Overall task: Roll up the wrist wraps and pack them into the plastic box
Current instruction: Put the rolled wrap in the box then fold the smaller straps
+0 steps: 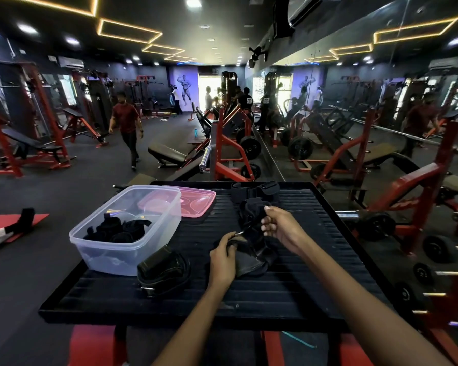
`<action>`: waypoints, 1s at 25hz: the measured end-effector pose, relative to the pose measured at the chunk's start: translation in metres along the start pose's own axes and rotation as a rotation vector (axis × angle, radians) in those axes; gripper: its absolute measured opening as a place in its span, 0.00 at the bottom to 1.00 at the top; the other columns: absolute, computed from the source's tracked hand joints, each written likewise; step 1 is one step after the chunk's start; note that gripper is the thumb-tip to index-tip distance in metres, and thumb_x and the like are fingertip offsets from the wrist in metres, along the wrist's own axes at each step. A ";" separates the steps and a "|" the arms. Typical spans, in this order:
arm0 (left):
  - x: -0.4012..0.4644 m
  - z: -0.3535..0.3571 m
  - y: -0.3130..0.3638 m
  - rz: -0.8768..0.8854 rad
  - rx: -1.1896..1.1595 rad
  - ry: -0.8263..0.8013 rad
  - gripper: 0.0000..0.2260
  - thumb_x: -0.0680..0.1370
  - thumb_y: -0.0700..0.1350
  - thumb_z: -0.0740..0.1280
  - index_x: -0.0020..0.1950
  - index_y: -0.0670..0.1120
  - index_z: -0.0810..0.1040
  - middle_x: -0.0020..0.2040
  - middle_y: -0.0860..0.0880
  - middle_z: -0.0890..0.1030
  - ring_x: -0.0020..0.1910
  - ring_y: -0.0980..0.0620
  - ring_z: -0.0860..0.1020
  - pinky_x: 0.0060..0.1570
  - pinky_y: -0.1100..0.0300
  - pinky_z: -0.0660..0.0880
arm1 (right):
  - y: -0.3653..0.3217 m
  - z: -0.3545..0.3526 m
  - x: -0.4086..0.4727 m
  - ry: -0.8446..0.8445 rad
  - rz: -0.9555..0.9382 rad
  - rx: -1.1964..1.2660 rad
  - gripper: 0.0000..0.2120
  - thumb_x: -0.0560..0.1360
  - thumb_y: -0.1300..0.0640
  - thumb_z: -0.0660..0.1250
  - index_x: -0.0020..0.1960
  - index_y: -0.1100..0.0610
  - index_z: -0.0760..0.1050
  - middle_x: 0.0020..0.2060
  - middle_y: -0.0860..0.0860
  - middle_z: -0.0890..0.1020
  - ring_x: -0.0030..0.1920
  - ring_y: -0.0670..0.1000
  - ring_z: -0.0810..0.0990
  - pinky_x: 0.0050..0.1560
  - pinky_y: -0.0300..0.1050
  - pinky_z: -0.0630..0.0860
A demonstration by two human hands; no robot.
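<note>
A clear plastic box point(111, 249) stands on the left of a black ribbed platform point(315, 260). Several rolled black wrist wraps point(117, 229) lie inside it. Between my two hands is a black wrist wrap point(251, 249). My left hand point(222, 257) grips its lower end, partly folded on the platform. My right hand point(278, 225) pinches the upper part, lifted a little. One more black wrap point(164, 270) sits in front of the box, with a metal buckle showing. Other black wraps point(254, 192) lie at the platform's far edge.
A pink lid point(196, 204) lies behind the box. Around the platform are red and black gym machines and benches. A mirror wall runs along the right. A person in a red shirt point(126, 128) walks on the dark floor at the left.
</note>
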State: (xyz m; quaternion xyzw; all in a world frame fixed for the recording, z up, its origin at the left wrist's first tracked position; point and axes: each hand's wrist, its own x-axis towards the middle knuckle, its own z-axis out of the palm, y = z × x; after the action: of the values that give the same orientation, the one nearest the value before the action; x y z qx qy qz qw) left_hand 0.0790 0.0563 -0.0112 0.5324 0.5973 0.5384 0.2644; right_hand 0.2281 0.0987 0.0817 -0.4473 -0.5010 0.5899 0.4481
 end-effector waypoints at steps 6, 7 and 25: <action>0.000 0.000 0.001 -0.033 0.033 0.055 0.13 0.78 0.35 0.60 0.58 0.46 0.78 0.47 0.48 0.82 0.45 0.54 0.78 0.44 0.66 0.70 | 0.030 -0.003 -0.006 0.164 -0.072 -0.029 0.09 0.81 0.56 0.56 0.45 0.54 0.71 0.37 0.52 0.77 0.33 0.47 0.74 0.34 0.40 0.70; 0.000 -0.001 0.001 -0.034 0.023 0.061 0.12 0.78 0.35 0.61 0.58 0.45 0.78 0.47 0.49 0.81 0.45 0.54 0.77 0.43 0.68 0.69 | 0.039 -0.004 -0.003 0.164 -0.058 -0.138 0.08 0.81 0.57 0.55 0.49 0.55 0.72 0.42 0.52 0.78 0.36 0.48 0.75 0.36 0.40 0.70; -0.001 -0.003 -0.004 -0.131 -0.074 -0.001 0.11 0.79 0.45 0.63 0.61 0.50 0.75 0.50 0.51 0.79 0.51 0.52 0.77 0.53 0.60 0.71 | 0.064 -0.001 0.002 0.073 0.086 -0.856 0.13 0.69 0.60 0.73 0.32 0.54 0.70 0.34 0.51 0.77 0.36 0.49 0.74 0.35 0.40 0.69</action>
State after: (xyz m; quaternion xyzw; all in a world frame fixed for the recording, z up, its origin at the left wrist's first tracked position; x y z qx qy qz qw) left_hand 0.0750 0.0546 -0.0146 0.4824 0.6105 0.5414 0.3187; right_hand 0.2236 0.0946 0.0180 -0.6337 -0.6654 0.3309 0.2146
